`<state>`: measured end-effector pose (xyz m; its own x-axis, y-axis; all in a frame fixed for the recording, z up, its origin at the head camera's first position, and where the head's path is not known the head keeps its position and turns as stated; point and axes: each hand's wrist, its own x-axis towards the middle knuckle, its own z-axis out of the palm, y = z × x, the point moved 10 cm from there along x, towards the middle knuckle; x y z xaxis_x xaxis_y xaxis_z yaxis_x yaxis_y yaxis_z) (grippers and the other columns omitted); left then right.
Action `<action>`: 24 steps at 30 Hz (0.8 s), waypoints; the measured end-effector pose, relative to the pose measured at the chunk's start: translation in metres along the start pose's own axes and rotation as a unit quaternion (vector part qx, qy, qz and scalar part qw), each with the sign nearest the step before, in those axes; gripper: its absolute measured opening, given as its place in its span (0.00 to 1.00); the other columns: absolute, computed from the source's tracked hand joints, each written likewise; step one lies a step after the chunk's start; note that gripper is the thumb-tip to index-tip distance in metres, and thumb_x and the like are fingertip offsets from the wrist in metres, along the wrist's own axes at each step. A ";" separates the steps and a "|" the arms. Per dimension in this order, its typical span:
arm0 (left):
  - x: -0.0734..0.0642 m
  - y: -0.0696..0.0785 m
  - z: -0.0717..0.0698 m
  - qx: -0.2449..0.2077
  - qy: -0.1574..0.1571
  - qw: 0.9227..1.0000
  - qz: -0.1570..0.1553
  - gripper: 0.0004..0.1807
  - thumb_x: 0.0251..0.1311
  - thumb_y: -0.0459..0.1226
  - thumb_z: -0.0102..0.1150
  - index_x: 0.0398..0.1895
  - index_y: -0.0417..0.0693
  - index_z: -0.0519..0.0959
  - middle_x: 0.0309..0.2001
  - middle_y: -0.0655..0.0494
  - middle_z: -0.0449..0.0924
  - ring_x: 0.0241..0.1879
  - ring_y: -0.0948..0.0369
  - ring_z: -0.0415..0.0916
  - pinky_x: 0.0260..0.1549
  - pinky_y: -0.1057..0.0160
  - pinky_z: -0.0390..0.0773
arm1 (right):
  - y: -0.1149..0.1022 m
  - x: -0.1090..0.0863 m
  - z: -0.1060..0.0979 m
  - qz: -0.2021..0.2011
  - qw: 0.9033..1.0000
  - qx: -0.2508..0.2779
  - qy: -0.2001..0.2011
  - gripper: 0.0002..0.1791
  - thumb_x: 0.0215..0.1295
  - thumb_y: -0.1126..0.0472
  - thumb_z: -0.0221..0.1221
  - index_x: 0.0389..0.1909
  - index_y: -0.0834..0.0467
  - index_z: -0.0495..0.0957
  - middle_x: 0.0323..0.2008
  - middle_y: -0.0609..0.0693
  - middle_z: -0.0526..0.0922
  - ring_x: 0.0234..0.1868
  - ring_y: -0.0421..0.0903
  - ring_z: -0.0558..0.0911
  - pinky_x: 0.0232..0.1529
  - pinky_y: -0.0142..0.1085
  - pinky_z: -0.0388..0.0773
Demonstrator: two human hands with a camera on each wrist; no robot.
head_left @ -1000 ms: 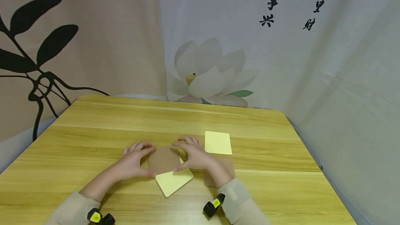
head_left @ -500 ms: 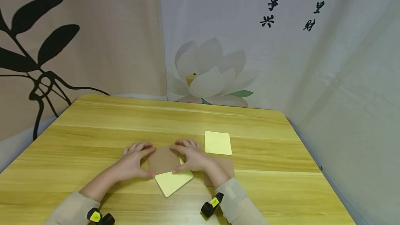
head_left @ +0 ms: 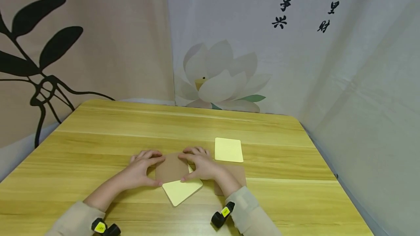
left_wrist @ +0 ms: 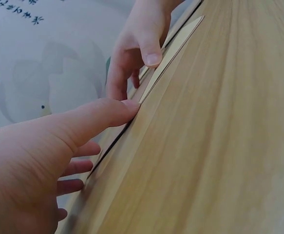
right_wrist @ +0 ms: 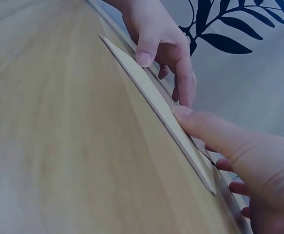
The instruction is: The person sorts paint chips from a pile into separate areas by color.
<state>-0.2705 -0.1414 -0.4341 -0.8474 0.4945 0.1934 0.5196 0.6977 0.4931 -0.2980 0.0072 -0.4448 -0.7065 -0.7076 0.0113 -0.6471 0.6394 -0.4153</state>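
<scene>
A square brown card (head_left: 172, 168) lies over a pale yellow card (head_left: 181, 193), which is turned at an angle and pokes out toward the front and right. My left hand (head_left: 141, 170) holds the brown card's left side, index finger at the far corner and thumb at the near one. On the opposite side my right hand (head_left: 203, 165) spans the right edge, thumb near the front corner and index finger at the back. Seen low in the right wrist view, the yellow card (right_wrist: 154, 97) looks thin and flat, with the right thumb (right_wrist: 190, 119) right above it.
Right of the hands, a second yellow card (head_left: 228, 150) lies flat on the wooden table (head_left: 288, 192). Just in front of it is another brown card (head_left: 237, 176), partly covered by the right forearm. A printed curtain (head_left: 229, 17) hangs behind the table's far edge.
Between one second and half a second ago, my right hand shifted slightly left along the brown card. The cards and my left hand stay practically in place.
</scene>
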 end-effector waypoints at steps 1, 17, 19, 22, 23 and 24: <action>0.000 0.000 0.000 -0.002 -0.001 1.000 0.000 0.46 0.41 0.59 0.72 0.62 0.42 0.74 0.62 0.46 0.67 0.61 0.45 0.57 0.47 0.43 0.52 | 0.000 0.000 0.000 0.000 1.000 0.000 0.000 0.44 0.51 0.35 0.66 0.69 0.45 0.65 0.70 0.46 0.59 0.69 0.50 0.54 0.65 0.54 0.48; 0.001 0.001 0.002 -0.028 -0.008 1.000 -0.001 0.45 0.40 0.55 0.75 0.62 0.42 0.74 0.62 0.46 0.66 0.62 0.45 0.56 0.46 0.48 0.52 | -0.001 0.002 0.000 -0.008 1.000 0.015 0.002 0.43 0.50 0.38 0.68 0.68 0.44 0.67 0.67 0.47 0.61 0.67 0.49 0.56 0.63 0.51 0.50; 0.002 0.001 0.002 -0.030 -0.008 1.000 0.000 0.45 0.40 0.55 0.74 0.62 0.43 0.74 0.64 0.46 0.65 0.62 0.45 0.56 0.46 0.48 0.52 | -0.001 0.002 0.000 -0.007 1.000 0.016 0.002 0.43 0.49 0.38 0.69 0.68 0.43 0.67 0.66 0.48 0.61 0.66 0.48 0.57 0.63 0.51 0.50; 0.002 0.001 0.003 -0.033 -0.008 0.999 0.004 0.44 0.41 0.54 0.74 0.62 0.44 0.74 0.65 0.45 0.65 0.63 0.45 0.55 0.47 0.46 0.52 | -0.001 0.002 0.000 -0.004 1.000 0.018 0.003 0.44 0.48 0.38 0.70 0.68 0.43 0.67 0.65 0.48 0.61 0.65 0.48 0.57 0.62 0.49 0.51; 0.002 0.001 0.003 -0.034 -0.008 0.999 0.005 0.43 0.41 0.54 0.74 0.62 0.44 0.74 0.65 0.46 0.65 0.63 0.44 0.55 0.48 0.45 0.52 | 0.000 0.002 0.000 -0.003 1.000 0.019 0.002 0.44 0.48 0.38 0.70 0.68 0.43 0.67 0.65 0.48 0.61 0.65 0.48 0.57 0.61 0.49 0.52; 0.002 0.002 0.003 -0.035 -0.009 0.999 0.006 0.43 0.41 0.54 0.75 0.62 0.44 0.75 0.65 0.46 0.65 0.63 0.44 0.55 0.49 0.43 0.51 | 0.000 0.002 0.000 -0.001 1.000 0.021 0.002 0.45 0.47 0.38 0.70 0.68 0.43 0.67 0.64 0.47 0.61 0.64 0.47 0.57 0.61 0.49 0.52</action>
<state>-0.2714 -0.1376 -0.4352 -0.8384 0.5125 0.1855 0.5211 0.6541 0.5482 -0.2990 0.0060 -0.4445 -0.7065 -0.7075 0.0159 -0.6359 0.6249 -0.4530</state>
